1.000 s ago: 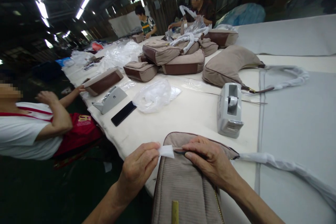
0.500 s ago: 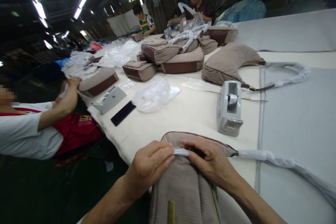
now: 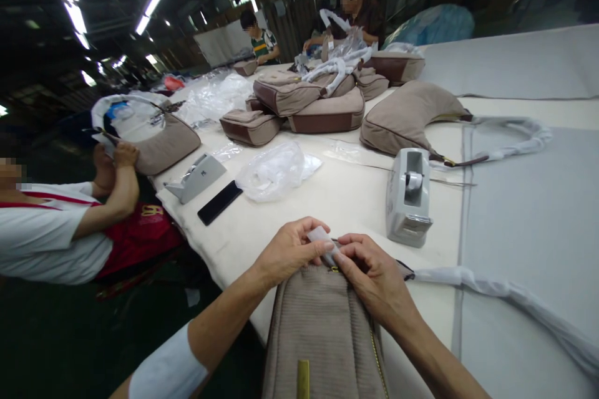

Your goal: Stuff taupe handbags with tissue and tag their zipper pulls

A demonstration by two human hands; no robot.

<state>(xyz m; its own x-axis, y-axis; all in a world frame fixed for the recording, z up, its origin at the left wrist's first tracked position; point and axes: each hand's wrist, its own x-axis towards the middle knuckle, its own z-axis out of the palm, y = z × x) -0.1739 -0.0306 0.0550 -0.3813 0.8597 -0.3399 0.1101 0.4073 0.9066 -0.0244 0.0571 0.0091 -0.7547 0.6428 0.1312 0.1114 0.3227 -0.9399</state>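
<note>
A taupe ribbed handbag (image 3: 318,324) lies in front of me, with a gold zip along its right side and a gold bar near the bottom of the view. Over its far end, my left hand (image 3: 299,243) pinches a small strip of white wrapping (image 3: 322,240) between thumb and fingers. The lower end of that strip is gripped by my right hand (image 3: 372,268), close beside the left. A bit of gold metal shows just under the strip. The bag's strap (image 3: 486,283), wrapped in white, runs off to the right.
A grey tape dispenser (image 3: 409,196) stands beyond my right hand, another dispenser (image 3: 201,177) at the left. Between them are a black phone (image 3: 219,202) and crumpled clear plastic (image 3: 271,171). Handbags (image 3: 327,109) are piled farther back. A co-worker (image 3: 60,218) handles a bag at left.
Both my hands have shifted slightly up, and the white strip has turned from level to slanted and shows more of its face. The left co-worker's bag has been tipped up, strap raised.
</note>
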